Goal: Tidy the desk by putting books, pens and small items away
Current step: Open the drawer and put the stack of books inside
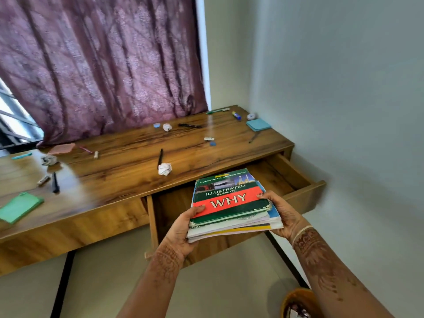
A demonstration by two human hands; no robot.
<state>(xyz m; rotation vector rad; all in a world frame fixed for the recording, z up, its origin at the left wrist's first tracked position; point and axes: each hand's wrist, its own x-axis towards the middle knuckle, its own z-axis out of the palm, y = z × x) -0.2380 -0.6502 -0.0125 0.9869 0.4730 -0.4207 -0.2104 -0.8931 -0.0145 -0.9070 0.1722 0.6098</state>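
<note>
Above the open wooden drawer [305,187] of the brown wood-grain desk [128,161], in the head view, a stack of books [229,200] topped by a green-and-red hardback is held roughly level. The left hand [183,228] and right hand [282,216] each take one side, the grip pinching the stack with the thumb on the cover. To my judgement the stack should go down flat, far edge first, clear of the drawer walls, with the fingers slipped out last. The cover reads "A QUESTION & ANSWER BOOK" and "ILLUSTRATED BOOK OF WHY".

Henna patterns [321,255] on both forearms, w/ thin pale bangle [301,232] on R wrist.
</note>
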